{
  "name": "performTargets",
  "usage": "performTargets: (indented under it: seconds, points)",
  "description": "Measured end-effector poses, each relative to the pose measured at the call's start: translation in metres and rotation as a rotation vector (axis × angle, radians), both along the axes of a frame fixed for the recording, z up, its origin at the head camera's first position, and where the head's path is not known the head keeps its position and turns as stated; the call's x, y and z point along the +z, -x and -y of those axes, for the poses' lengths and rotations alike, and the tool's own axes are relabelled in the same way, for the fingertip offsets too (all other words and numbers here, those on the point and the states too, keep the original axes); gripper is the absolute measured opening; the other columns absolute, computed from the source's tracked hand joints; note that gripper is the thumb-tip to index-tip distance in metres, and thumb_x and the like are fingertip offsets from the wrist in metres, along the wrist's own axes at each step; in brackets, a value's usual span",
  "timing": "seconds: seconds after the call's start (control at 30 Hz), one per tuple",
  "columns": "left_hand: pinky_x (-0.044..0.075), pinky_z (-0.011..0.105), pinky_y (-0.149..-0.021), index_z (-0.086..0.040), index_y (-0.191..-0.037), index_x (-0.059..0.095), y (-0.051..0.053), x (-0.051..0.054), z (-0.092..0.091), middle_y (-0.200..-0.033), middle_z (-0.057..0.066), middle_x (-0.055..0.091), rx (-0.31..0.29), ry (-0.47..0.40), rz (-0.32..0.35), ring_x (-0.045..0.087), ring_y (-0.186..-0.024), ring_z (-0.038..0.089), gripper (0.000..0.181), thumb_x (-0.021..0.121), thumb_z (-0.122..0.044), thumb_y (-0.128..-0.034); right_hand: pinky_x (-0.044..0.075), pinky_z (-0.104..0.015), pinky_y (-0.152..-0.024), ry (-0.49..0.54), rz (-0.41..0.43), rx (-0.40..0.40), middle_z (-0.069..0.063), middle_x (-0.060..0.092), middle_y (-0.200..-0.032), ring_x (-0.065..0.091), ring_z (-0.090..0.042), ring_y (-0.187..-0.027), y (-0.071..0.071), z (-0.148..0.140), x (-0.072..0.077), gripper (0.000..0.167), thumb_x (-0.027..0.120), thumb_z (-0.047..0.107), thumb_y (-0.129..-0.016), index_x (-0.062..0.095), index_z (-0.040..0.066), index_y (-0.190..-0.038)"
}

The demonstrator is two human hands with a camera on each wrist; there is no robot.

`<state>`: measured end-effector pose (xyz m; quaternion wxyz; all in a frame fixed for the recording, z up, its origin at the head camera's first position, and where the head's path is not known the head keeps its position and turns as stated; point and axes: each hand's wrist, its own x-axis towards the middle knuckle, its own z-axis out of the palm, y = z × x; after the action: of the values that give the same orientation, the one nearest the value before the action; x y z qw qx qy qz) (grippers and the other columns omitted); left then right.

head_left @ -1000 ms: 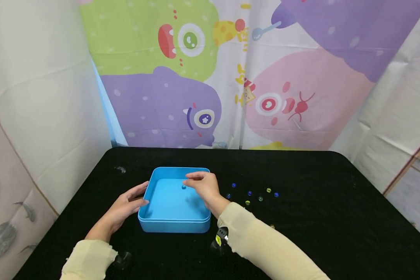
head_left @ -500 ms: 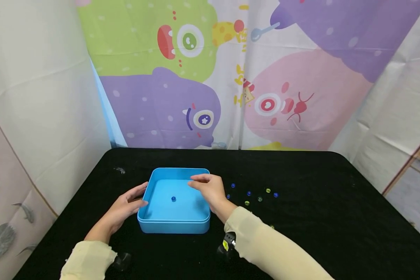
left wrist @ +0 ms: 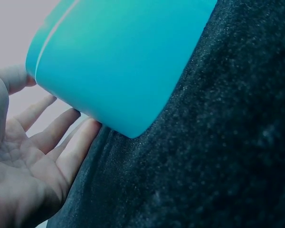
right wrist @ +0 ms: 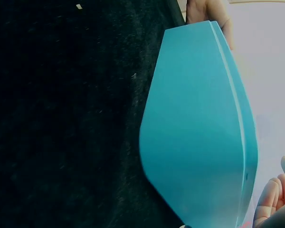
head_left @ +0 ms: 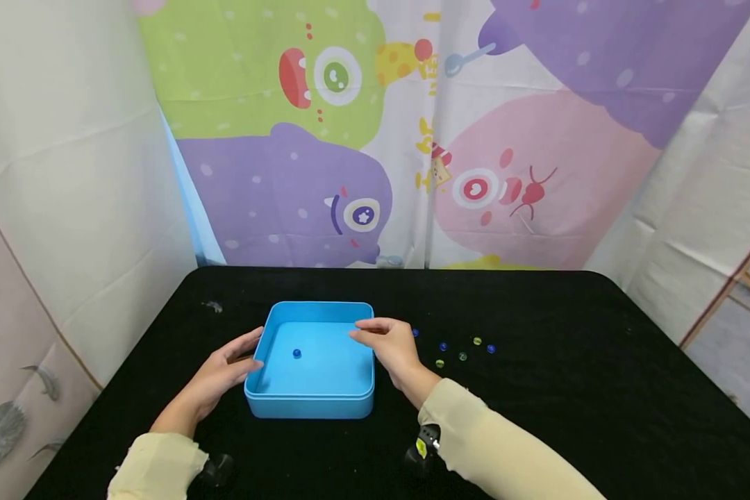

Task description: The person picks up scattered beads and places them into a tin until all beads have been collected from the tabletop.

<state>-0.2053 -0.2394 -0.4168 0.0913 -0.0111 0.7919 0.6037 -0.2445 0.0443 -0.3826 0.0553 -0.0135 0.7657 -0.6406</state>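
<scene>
A shallow blue box stands on the black-covered table in the head view. On its floor lies one dark blue bead, left of the middle. My left hand is at the box's left side; in the left wrist view the fairly straight fingers touch the outer wall, with the thumb at the rim. Above the box's right rim my right hand hovers with nothing visible between its thumb and fingers. The right wrist view shows this hand apart from the box.
Several small beads lie on the black cloth right of the box, among them a blue bead, a yellow-green bead and a green bead. A crumpled clear scrap is at the back left. A cartoon curtain hangs behind the table.
The bead has dropped from my right hand's fingertips onto the box floor and rolled left. My right hand has drawn back to the right. My left hand stays at the box.
</scene>
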Motion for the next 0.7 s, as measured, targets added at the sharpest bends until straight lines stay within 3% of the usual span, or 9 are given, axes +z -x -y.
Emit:
performTargets:
  seconds: [0.23,0.43,0.7]
  points:
    - [0.035,0.055,-0.099,-0.012,-0.149,0.019,0.0,-0.001,0.0,-0.15,0.02,0.018,0.003,0.001,0.005,0.026,-0.131,0.043,0.069,0.056,-0.021,-0.0922,0.052,-0.041,-0.072,0.004,-0.001,-0.009,-0.004,0.065,-0.097,0.057,-0.018,-0.079,-0.002,-0.013,-0.006,0.026,0.071,0.018,-0.082,0.069,0.006,-0.104]
    - [0.035,0.055,-0.099,-0.013,-0.149,0.019,0.0,-0.002,0.0,-0.15,0.02,0.018,0.008,0.008,0.009,0.026,-0.131,0.044,0.069,0.056,-0.022,-0.0924,0.051,-0.044,-0.082,0.059,0.007,-0.018,-0.007,0.066,-0.099,0.062,-0.027,-0.09,-0.002,-0.025,-0.014,0.028,0.071,0.016,-0.082,0.068,0.002,-0.105]
    - [0.035,0.055,-0.099,-0.013,-0.149,0.018,0.001,0.001,-0.001,-0.15,0.02,0.018,0.012,0.017,0.013,0.025,-0.131,0.044,0.07,0.057,-0.022,-0.0913,0.048,-0.042,-0.088,0.019,0.014,-0.06,-0.006,0.065,-0.102,0.062,-0.019,-0.092,-0.003,-0.041,-0.02,0.03,0.07,0.018,-0.081,0.067,0.003,-0.107]
